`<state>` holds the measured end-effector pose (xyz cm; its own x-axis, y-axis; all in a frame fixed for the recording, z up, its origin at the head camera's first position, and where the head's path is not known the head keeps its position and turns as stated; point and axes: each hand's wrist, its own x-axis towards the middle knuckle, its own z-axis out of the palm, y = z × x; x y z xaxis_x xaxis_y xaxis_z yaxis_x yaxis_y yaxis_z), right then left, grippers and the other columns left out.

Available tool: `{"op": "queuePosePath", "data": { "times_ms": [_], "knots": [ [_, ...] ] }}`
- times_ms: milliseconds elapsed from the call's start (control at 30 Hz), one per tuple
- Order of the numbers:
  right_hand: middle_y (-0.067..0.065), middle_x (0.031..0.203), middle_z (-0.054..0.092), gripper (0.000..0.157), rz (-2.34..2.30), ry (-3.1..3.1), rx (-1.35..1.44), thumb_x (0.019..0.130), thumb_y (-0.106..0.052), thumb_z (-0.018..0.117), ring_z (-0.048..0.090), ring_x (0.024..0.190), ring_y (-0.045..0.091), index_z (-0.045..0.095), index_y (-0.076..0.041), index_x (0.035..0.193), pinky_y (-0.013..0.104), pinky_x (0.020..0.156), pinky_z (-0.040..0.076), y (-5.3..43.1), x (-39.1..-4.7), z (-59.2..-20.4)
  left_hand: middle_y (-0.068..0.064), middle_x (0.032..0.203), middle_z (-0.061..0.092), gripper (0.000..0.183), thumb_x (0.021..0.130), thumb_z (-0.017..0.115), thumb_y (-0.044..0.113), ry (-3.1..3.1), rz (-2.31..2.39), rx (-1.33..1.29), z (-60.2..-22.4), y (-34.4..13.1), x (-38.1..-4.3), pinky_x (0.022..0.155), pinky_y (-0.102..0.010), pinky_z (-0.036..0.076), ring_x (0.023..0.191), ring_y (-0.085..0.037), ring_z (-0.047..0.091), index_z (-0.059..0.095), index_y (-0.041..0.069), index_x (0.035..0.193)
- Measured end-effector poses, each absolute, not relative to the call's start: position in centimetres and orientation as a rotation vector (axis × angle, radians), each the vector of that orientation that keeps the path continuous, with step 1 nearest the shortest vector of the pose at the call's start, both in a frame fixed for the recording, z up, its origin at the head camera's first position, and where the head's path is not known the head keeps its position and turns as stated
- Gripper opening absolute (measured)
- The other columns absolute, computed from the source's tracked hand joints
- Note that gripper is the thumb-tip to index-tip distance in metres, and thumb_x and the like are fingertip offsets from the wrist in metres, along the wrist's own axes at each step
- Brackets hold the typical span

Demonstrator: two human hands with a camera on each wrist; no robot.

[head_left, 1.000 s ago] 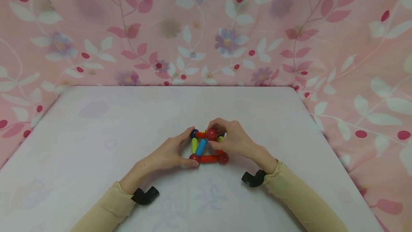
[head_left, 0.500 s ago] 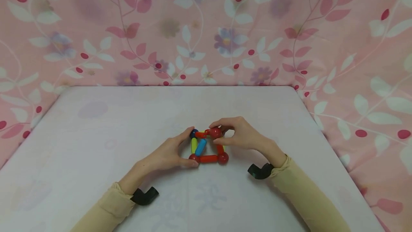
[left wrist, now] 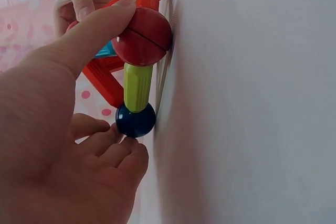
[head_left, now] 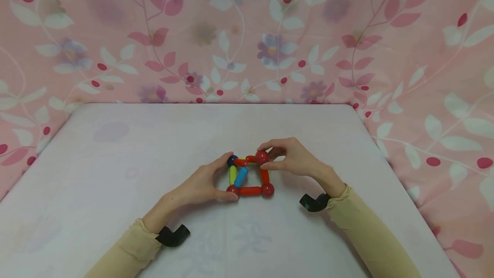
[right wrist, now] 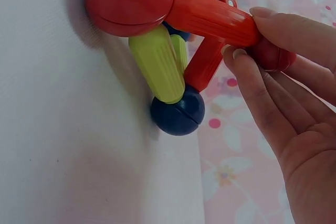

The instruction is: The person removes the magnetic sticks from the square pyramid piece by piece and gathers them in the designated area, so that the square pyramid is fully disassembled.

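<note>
A toy frame of magnetic rods and balls stands on the table. In the head view my left hand (head_left: 200, 183) grips its left side, thumb on a red ball (head_left: 233, 189) and fingers against a dark blue ball (head_left: 232, 160). A yellow-green rod (left wrist: 137, 87) links those two. My right hand (head_left: 295, 155) pinches the raised red ball (head_left: 262, 157) at the upper right. In the right wrist view, a red rod (right wrist: 212, 17) runs from the near red ball (right wrist: 128, 1) to that pinched ball. The blue rod's (head_left: 241, 177) upper end appears apart from the pinched ball.
The white-covered table (head_left: 135, 140) stretches around the frame, its back edge meeting a pink floral cloth (head_left: 239, 33). A black curved piece sits at each wrist, one on the left (head_left: 173, 236) and one on the right (head_left: 314, 203).
My right hand has shifted right and slightly away, taking the raised red ball along, apart from the blue rod's upper end. The left hand keeps its place on the frame.
</note>
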<state>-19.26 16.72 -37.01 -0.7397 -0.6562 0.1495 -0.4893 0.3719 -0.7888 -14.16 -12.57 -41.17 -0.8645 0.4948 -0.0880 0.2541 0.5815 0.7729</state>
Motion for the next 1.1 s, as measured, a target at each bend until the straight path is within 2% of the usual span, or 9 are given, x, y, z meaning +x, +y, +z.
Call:
{"op": "queuePosePath", "data": {
  "times_ms": [133,433,567,667,900,1100],
  "knots": [
    [0.002,0.109,0.073,0.042,-1.329,2.448,-1.009,0.080,-0.017,0.085,0.071,0.090,0.012,0.070,-0.011,0.118,0.040,0.088,0.059,16.7,-19.3,-37.3,0.003,0.162,0.032,0.112,0.072,0.086,0.052,2.524,1.190,0.638,-41.6,-12.7,-14.2,0.117,-0.052,0.033,0.150,-0.022,0.029,0.024,0.021,0.160],
    [-0.003,0.110,0.071,0.041,-1.338,2.490,-1.083,0.081,-0.016,0.085,0.070,0.092,0.011,0.069,-0.016,0.119,0.032,0.085,0.060,16.5,-19.5,-38.0,0.000,0.163,0.032,0.111,0.072,0.086,0.051,2.517,1.238,0.648,-42.0,-12.8,-14.2,0.114,-0.058,0.034,0.150,-0.027,0.029,0.024,0.022,0.160],
    [-0.003,0.109,0.068,0.040,-1.365,2.501,-1.047,0.080,-0.017,0.085,0.071,0.089,0.011,0.066,-0.013,0.116,0.030,0.084,0.060,16.3,-19.4,-38.1,0.001,0.163,0.031,0.112,0.072,0.086,0.052,2.514,1.241,0.632,-42.2,-12.8,-14.1,0.114,-0.058,0.034,0.151,-0.026,0.028,0.024,0.024,0.160],
    [-0.002,0.109,0.067,0.040,-1.406,2.500,-0.985,0.081,-0.017,0.085,0.071,0.088,0.012,0.064,-0.011,0.115,0.031,0.086,0.060,16.3,-19.5,-38.2,0.002,0.163,0.030,0.112,0.071,0.086,0.052,2.507,1.244,0.621,-42.3,-12.8,-14.2,0.115,-0.057,0.034,0.151,-0.025,0.027,0.024,0.025,0.160],
    [-0.003,0.106,0.068,0.042,-1.415,2.543,-0.970,0.083,-0.018,0.082,0.066,0.089,0.015,0.067,-0.017,0.122,0.040,0.085,0.058,16.8,-19.9,-38.5,0.004,0.163,0.030,0.111,0.072,0.085,0.054,2.506,1.250,0.622,-42.5,-12.8,-14.3,0.116,-0.057,0.032,0.151,-0.023,0.027,0.023,0.027,0.160],
    [-0.006,0.105,0.067,0.042,-1.386,2.564,-0.885,0.085,-0.022,0.081,0.065,0.091,0.016,0.067,-0.011,0.123,0.036,0.082,0.055,17.4,-20.4,-38.9,0.004,0.163,0.029,0.112,0.072,0.085,0.053,2.498,1.257,0.631,-42.6,-12.9,-14.3,0.117,-0.056,0.030,0.151,-0.022,0.027,0.022,0.026,0.160]
  ]
}}
